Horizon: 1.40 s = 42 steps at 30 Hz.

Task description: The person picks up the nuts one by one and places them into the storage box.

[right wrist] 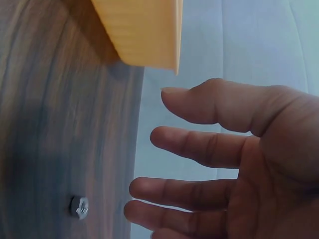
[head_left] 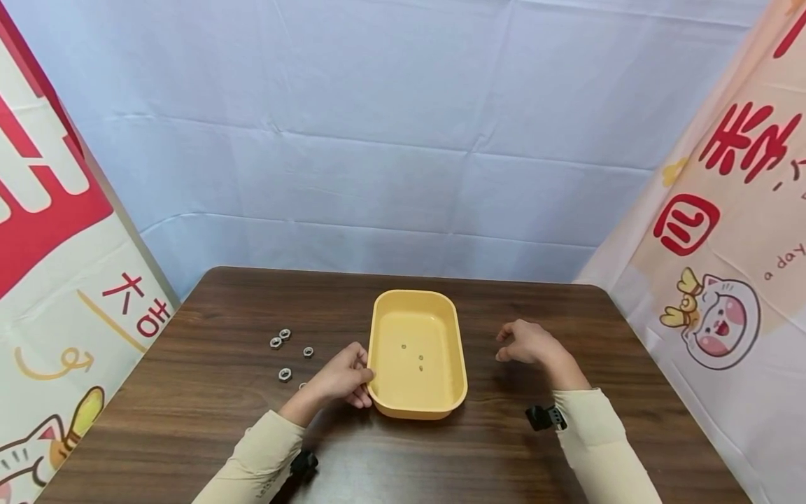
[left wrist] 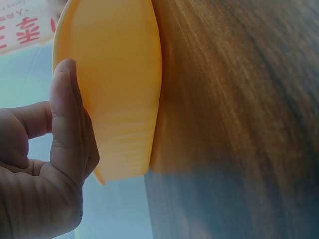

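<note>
A yellow plastic tray (head_left: 415,406) stands on the wooden table, with three tiny pieces (head_left: 420,358) on its floor. My left hand (head_left: 345,374) pinches the tray's left rim, thumb over the edge and fingers along the outer wall; the left wrist view shows these fingers (left wrist: 67,124) against the yellow side. To the right of the tray, my right hand (head_left: 529,343) hovers over the table, its fingers spread and loosely bent, holding nothing. In the right wrist view a metal hex nut (right wrist: 79,207) lies on the table below the fingertips (right wrist: 137,211); the head view hides it behind the hand.
Several metal hex nuts (head_left: 285,375) lie on the table (head_left: 208,392) left of the tray, one partly behind my left hand. A pale cloth backdrop (head_left: 378,175) hangs behind the table's far edge, and printed cloths (head_left: 705,315) hang at both sides.
</note>
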Each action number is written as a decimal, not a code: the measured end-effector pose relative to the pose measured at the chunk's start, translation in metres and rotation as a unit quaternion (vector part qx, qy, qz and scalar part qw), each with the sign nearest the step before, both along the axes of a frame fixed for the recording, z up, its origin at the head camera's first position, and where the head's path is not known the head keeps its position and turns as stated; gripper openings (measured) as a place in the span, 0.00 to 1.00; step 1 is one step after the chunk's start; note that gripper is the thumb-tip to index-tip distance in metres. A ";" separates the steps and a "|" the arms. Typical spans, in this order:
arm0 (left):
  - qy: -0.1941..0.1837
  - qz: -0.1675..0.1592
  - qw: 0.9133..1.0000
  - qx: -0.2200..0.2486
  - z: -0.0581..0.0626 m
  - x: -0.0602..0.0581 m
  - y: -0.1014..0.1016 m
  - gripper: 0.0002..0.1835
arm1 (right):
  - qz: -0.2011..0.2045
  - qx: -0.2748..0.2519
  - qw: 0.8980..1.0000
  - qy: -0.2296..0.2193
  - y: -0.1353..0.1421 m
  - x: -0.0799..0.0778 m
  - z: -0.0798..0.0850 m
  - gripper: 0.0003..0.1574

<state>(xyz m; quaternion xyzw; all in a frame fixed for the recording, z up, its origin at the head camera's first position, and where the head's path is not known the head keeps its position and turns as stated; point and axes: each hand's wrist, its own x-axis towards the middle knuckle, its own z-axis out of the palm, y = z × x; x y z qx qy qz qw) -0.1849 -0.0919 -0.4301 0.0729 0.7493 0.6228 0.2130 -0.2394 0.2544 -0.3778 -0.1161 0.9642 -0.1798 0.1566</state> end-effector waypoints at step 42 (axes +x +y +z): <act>0.000 -0.002 1.000 -0.004 0.000 0.000 0.000 0.12 | -0.214 -0.326 0.915 -0.105 0.075 0.001 -0.073 0.24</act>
